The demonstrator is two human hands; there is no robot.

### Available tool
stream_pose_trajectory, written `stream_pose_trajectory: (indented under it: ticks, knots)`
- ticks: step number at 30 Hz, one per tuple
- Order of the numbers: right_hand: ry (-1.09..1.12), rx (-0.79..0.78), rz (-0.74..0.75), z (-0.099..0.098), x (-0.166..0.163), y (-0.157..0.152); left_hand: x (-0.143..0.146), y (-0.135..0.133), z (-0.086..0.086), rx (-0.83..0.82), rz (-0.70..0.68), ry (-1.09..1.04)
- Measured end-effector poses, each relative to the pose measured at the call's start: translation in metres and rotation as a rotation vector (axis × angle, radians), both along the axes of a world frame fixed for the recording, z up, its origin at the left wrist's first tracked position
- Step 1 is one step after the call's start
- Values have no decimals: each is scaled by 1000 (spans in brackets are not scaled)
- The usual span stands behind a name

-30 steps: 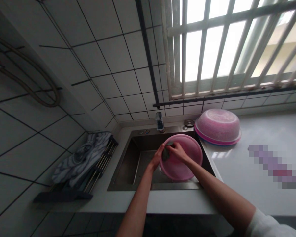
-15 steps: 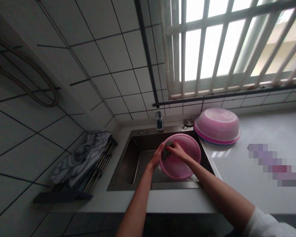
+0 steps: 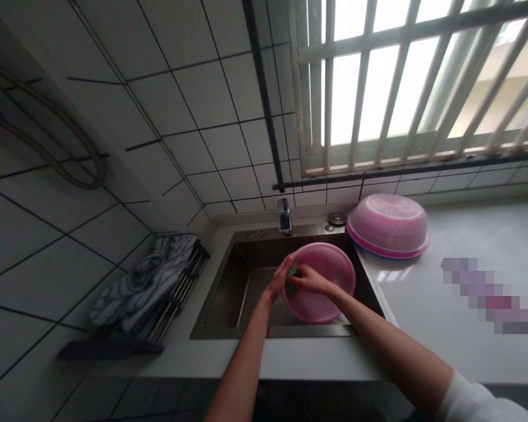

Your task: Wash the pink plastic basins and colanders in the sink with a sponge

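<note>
A pink plastic basin (image 3: 330, 281) is held tilted over the steel sink (image 3: 229, 287). My left hand (image 3: 278, 281) grips the basin's left rim, fingers curled around the edge. My right hand (image 3: 305, 279) presses a dark scrubbing pad (image 3: 291, 275) against the inside of the basin near that rim, fingers closed on it. Both hands sit close together, just below the tap (image 3: 284, 215).
Upside-down pink and blue basins (image 3: 388, 225) are stacked on the white counter (image 3: 444, 305) right of the sink. A patterned cloth (image 3: 141, 281) lies on a dark rack (image 3: 176, 293) left of it. Tiled walls and a barred window (image 3: 405, 82) stand behind.
The basin has tipped and shifted slightly lower and left in the sink. My right hand has slid the pad down along the inside near the rim.
</note>
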State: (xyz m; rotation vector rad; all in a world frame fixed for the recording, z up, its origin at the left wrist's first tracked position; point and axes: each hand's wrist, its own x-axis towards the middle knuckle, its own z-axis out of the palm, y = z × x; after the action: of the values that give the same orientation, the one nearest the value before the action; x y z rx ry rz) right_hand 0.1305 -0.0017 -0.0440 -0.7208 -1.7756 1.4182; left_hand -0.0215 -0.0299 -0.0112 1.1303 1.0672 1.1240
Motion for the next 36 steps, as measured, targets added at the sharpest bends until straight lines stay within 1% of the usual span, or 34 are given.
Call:
stream_pose_trajectory:
  ticks: [1,2,5,6,7,8,11,12,13,14,17,18,19,20,22,24,25,26,29,30,31,32,35,36]
  knots:
    - [-20,9,6,-1,-1,0,-1,0,0,-3,8,6]
    - [-31,16,-44,-2,-2,1,-1,0,0,-7,12,5]
    - [-20,12,-348,-3,1,8,0,0,-2,-29,3,-42]
    - [-14,6,-406,-3,3,10,1,1,-3,-38,-1,-59]
    - [-12,2,-409,-3,3,11,1,1,-3,-46,-6,-71]
    - [-13,-1,-359,-3,3,10,1,1,-3,-53,-5,-75]
    - [-47,-4,-90,-6,-1,4,0,1,-2,-56,20,-39]
    - [-67,-1,-42,-7,-2,2,0,0,-1,-51,30,-25]
    - [-84,3,-41,-7,-2,2,0,0,0,-45,36,-17]
    - [-90,8,-92,-7,-1,3,0,0,1,-37,35,-16]
    - [-30,5,-377,-5,3,10,2,-1,3,-14,3,-29]
    - [1,-13,-433,-4,5,11,3,-1,4,-5,-7,-31]
    - [22,-40,-440,-3,5,11,4,-1,4,4,-12,-33]
    - [31,-72,-393,-2,5,11,4,-1,4,6,-11,-35]
    - [21,-127,-206,0,3,6,3,-2,5,-22,-2,-33]
    - [6,-144,-41,1,0,2,2,-3,5,-80,2,-21]
    - [11,-144,-14,2,0,2,2,-3,5,-100,0,-16]
    - [25,-144,-41,3,1,2,2,-3,5,-105,0,-14]
    - [95,-165,-277,7,5,7,4,-3,7,-50,2,-21]
    - [113,-172,-331,9,6,7,5,-3,8,-34,2,-22]
    - [125,-175,-342,10,7,7,6,-3,9,-29,0,-22]
    - [125,-175,-299,11,6,5,6,-4,11,-37,1,-20]
    - [71,-154,-55,12,1,-3,6,-6,14,-107,14,-1]
    - [51,-142,-6,12,-1,-5,5,-6,14,-121,21,9]
